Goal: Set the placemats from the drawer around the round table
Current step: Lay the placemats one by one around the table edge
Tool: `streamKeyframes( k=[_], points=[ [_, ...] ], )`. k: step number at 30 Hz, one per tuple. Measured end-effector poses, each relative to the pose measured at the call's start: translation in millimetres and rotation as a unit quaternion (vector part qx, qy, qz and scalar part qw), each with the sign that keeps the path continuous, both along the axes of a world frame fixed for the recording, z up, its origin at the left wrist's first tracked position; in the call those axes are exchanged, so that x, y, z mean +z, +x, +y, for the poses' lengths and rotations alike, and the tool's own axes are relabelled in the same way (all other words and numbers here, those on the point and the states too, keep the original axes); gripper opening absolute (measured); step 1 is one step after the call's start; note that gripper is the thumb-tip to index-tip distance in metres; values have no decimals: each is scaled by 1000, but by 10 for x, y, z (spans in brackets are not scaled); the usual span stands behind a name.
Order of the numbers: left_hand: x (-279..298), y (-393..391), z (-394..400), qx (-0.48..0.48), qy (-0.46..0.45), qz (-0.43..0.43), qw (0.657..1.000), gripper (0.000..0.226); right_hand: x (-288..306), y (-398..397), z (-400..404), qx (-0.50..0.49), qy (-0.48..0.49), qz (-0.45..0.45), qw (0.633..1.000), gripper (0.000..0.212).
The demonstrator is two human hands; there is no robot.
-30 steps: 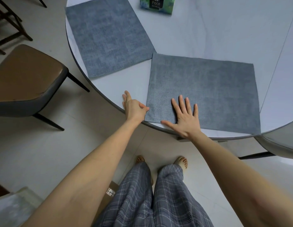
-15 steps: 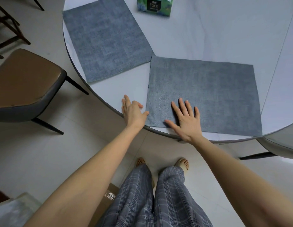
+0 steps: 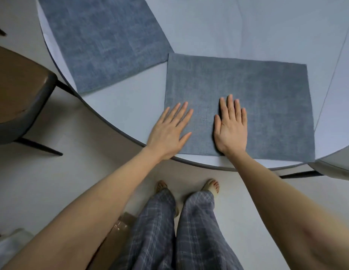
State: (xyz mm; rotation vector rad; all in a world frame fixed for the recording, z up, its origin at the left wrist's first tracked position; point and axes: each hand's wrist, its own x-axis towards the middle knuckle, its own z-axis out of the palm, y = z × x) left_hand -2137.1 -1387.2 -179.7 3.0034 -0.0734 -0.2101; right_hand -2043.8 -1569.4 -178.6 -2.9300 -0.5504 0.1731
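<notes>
Both hands lie flat, fingers straight, on the near placemat [image 3: 257, 98] at the counter [image 3: 247, 26] edge: left hand [image 3: 169, 131] over its left border, right hand [image 3: 231, 127] inside; neither grip holds anything.

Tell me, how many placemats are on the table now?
2. One placemat lies at the near edge of the table, under the left hand and right hand. The other mat lies to its left. More may be outside the view.
</notes>
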Motion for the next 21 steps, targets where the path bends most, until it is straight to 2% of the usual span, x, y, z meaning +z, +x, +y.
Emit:
streamKeyframes(
  k=[2,5,8,12,16,19,21],
  points=[
    [59,-123,235,22,27,30,999,67,6,-14,-3,2,-8,6,1000,56],
    [172,3,297,46,23,5,999,68,25,-28,10,2,-13,15,1000,57],
    [195,425,2,6,-16,-16,1000,65,40,-25,18,-1,-22,11,1000,59],
    [110,787,11,-33,-8,36,999,68,17,-30,10,-1,-23,15,1000,60],
    [175,1314,607,48,-13,40,998,72,12,-21,17,-3,-16,13,1000,59],
    [188,1578,900,98,43,69,992,74,22,-22,32,-1,-13,10,1000,59],
    [175,1592,790,142,64,50,987,76,30,-26,38,0,-19,-2,1000,58]
  ],
)
